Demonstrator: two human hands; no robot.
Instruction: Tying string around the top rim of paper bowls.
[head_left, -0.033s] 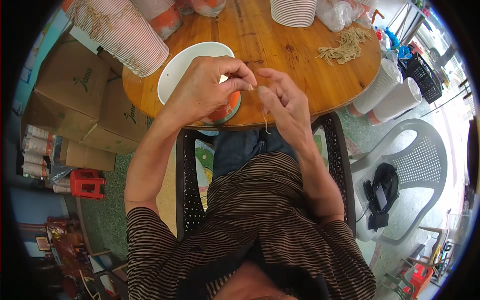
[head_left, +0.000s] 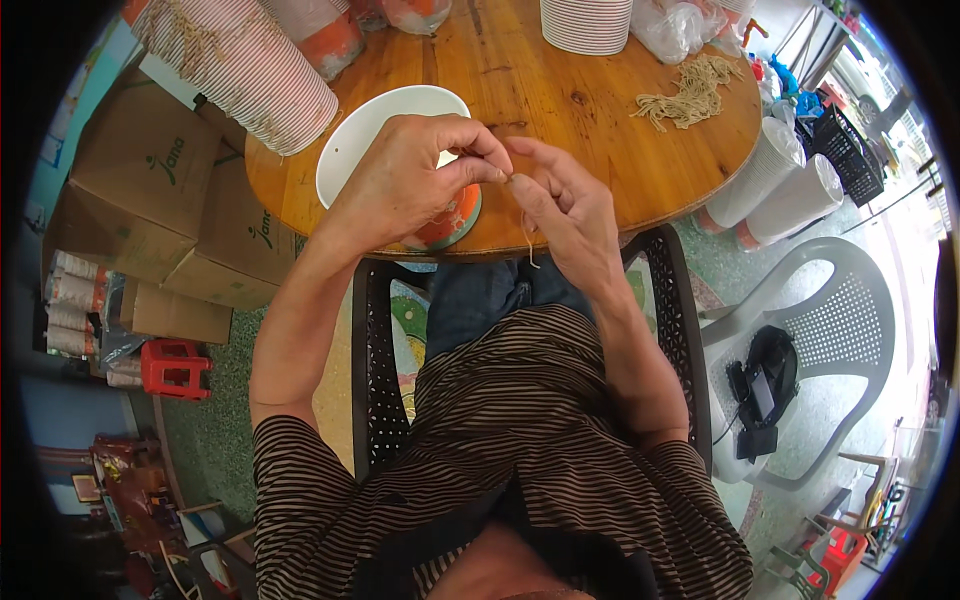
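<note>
My left hand is over a paper bucket, its thumb and forefinger pinched on a thin tan string. Close beside it, my right hand pinches the same string between thumb and forefinger, and the fingertips of both hands nearly meet. A loose end of the string dangles below my right hand. The paper bucket, white inside and orange with a pattern outside, lies tilted at the table's near edge, partly hidden by my left hand and wrist. The exact hold on the string is too small to make out.
On the round wooden table lies a bundle of tan strings at the right. A long stack of buckets leans at the left, with another stack at the back. Cardboard boxes stand left; a grey plastic chair stands right.
My right hand has shifted slightly left, so its fingertips are closer to those of my left hand. The dangling string moved little.
</note>
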